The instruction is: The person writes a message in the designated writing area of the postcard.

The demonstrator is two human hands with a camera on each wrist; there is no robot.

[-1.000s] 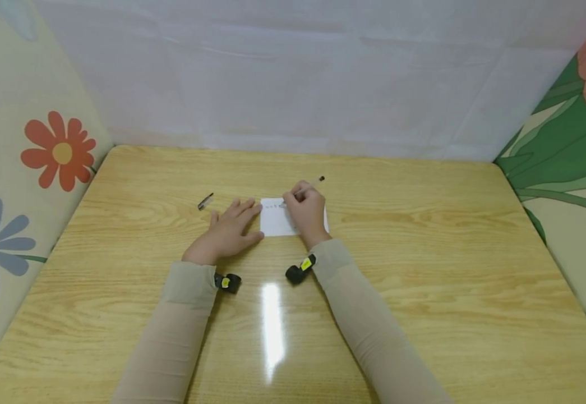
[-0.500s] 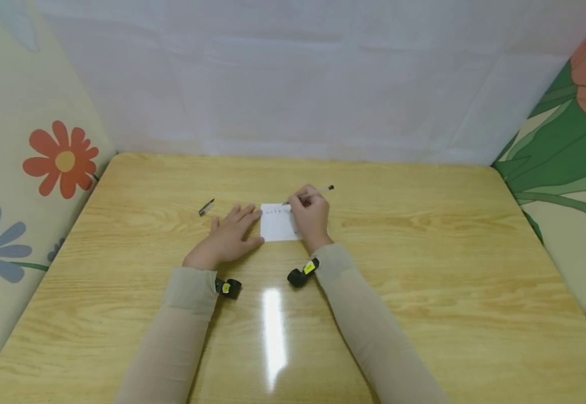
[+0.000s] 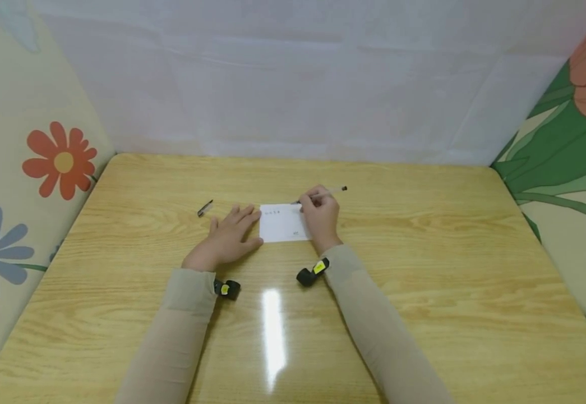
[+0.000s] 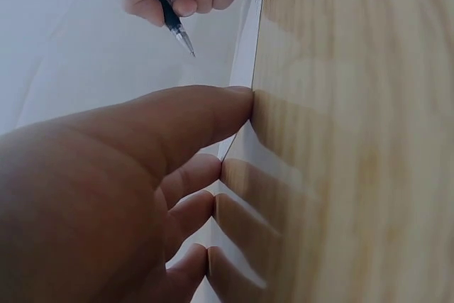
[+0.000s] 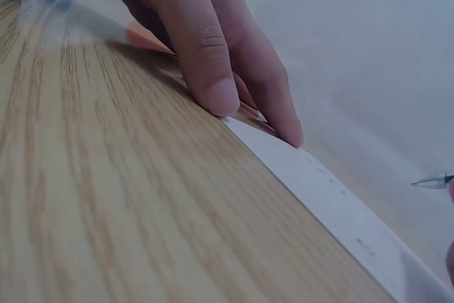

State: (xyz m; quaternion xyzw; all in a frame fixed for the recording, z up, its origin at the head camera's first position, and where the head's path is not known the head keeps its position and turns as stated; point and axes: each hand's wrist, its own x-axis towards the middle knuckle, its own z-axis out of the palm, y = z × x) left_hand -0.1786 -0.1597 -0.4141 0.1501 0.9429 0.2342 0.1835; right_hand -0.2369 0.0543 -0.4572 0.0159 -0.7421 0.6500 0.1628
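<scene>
A small white sheet of paper (image 3: pixel 281 225) lies on the wooden table, with a short row of dark handwriting at its upper left and a small mark near its lower right. My left hand (image 3: pixel 224 238) rests flat at the left edge, thumb and fingertips touching the sheet's corners. Between thumb and fingers my right hand (image 3: pixel 322 219) pinches a clear pen (image 3: pixel 337 191) with a black end, over the right part of the paper. In the left wrist view the pen's tip (image 4: pixel 186 42) stands clear above the sheet. The right wrist view shows writing along the paper (image 5: pixel 305 175).
A pen cap (image 3: pixel 204 208) lies on the table (image 3: pixel 424 280) to the left of the paper, beyond my left hand. A white cloth (image 3: pixel 282 84) hangs behind the table, and flower-patterned panels (image 3: pixel 0 146) stand at both sides. Each wrist carries a small black camera (image 3: pixel 307 277).
My right hand has moved to the right with the pen, whose tip has lifted off the paper. The handwriting and the lower-right mark now show. My left hand has stayed in place.
</scene>
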